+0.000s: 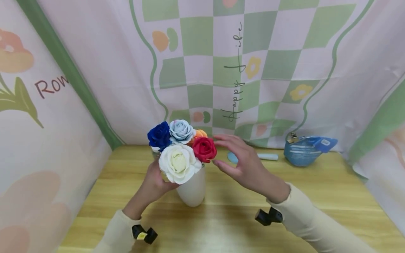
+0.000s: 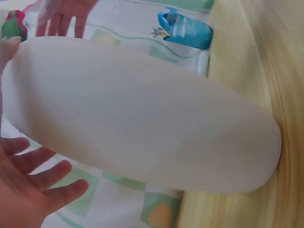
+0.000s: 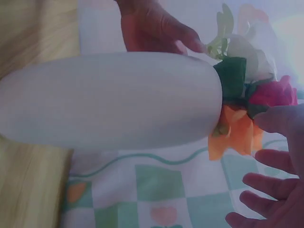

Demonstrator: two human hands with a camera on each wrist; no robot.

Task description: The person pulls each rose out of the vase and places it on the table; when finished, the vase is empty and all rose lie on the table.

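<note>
A white vase (image 1: 193, 191) stands on the table with a bunch of artificial flowers in its mouth. My left hand (image 1: 154, 182) holds the vase near its top, thumb across the front and fingers spread round the far side. In the left wrist view those fingers (image 2: 52, 183) fan out along the vase's edge. My right hand (image 1: 248, 167) is at the red rose (image 1: 205, 149), fingers loosely spread, thumb and forefinger tips right at its petals. Around it sit a white rose (image 1: 178, 163), a pale blue rose (image 1: 181, 131), a dark blue rose (image 1: 159, 136) and a partly hidden orange flower (image 1: 200, 134).
A blue crumpled bag (image 1: 302, 151) stands at the back right of the wooden table (image 1: 234, 218). Beside it lies a light blue long-handled object (image 1: 268, 156), partly behind my right hand. A printed checkered curtain (image 1: 227, 70) hangs along the back edge.
</note>
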